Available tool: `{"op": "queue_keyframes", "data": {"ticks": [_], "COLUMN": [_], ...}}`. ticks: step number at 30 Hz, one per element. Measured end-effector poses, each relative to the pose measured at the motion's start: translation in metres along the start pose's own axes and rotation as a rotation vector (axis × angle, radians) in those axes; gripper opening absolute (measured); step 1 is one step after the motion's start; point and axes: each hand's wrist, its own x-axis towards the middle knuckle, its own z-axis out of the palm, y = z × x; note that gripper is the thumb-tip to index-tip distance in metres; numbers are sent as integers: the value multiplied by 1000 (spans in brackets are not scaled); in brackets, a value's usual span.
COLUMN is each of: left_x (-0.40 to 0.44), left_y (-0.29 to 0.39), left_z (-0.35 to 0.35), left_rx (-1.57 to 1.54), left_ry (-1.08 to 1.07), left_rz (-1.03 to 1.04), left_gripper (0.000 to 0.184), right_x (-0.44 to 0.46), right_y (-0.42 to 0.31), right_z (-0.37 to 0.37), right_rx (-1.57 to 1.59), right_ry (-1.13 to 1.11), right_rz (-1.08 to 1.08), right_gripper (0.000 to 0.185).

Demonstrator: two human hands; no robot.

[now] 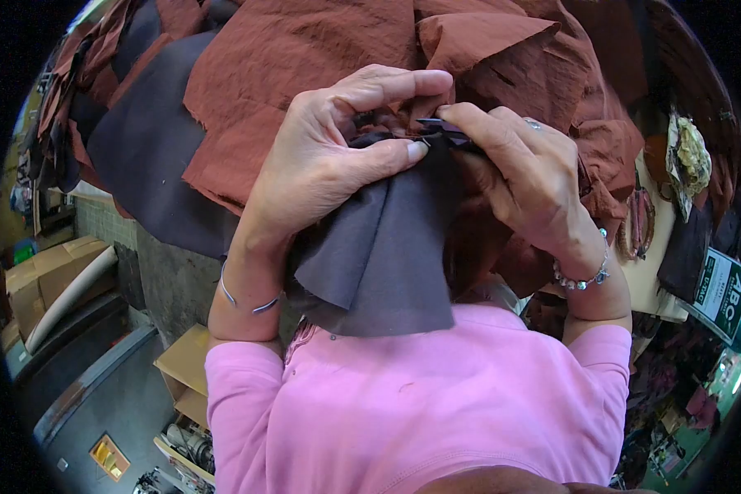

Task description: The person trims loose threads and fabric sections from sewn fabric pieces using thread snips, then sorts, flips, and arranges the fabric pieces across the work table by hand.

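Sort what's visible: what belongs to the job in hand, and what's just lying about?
Job, apparently:
- dark grey cloth piece in left hand
- small dark pointed tool in right hand
- crinkled rust-brown cloth

Lying about:
- brown cardboard boxes
- green-and-white printed ABC sign

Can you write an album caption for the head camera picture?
Left hand pinches grey cloth, right hand holds a small pointed tool, reddish-brown cloth beyond.

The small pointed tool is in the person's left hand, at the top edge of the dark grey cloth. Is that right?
Not quite: the head view shows the small pointed tool in the right hand, not the left hand. It is indeed at the top edge of the dark grey cloth.
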Motion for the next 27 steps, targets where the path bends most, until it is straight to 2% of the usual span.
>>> {"op": "queue_keyframes", "data": {"ticks": [2, 5, 17, 27], "left_x": [0, 1, 2, 2], "left_y": [1, 2, 1, 1], "left_z": [1, 2, 0, -1], "left_rx": [1, 19, 35, 35], "left_ry": [8, 18, -6, -25], "left_rz": [0, 3, 21, 22], "left_gripper": [48, 48, 48, 48], "right_x": [0, 1, 0, -1], "right_y": [0, -2, 6, 4], "right_z": [6, 4, -9, -7], "right_rx": [142, 183, -33, 25], "right_ry": [25, 27, -56, -80], "right_rz": [81, 152, -43, -8], "right_gripper": [27, 27, 34, 37]}}
